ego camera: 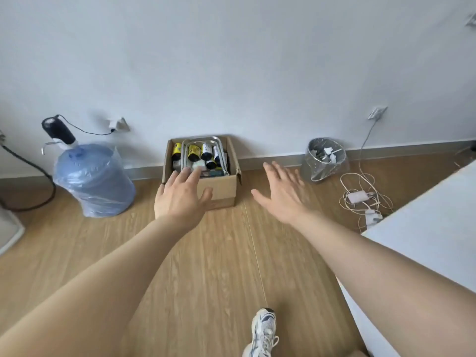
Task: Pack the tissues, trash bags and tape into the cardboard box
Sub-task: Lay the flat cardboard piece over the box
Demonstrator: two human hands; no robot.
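An open cardboard box point(224, 188) stands on the wooden floor against the white wall. A shiny metal tray point(184, 150) lies inside it, holding several yellow-and-black and white-and-black rolls point(193, 152). Another yellow roll point(176, 150) sits at the box's left side beside the tray. My left hand point(180, 199) is stretched out with fingers apart over the box's near left edge, empty. Just right of the box, my right hand point(282, 193) reaches forward above the floor, fingers spread and empty too. I cannot make out tissues or tape.
A large blue water bottle point(94, 177) with a pump and cord stands left of the box. A mesh wastebasket point(325, 159) lined with plastic stands to the right, with tangled cables and chargers point(360, 197) beyond. A white table edge point(425, 228) fills the right side. My shoe point(262, 331) shows below.
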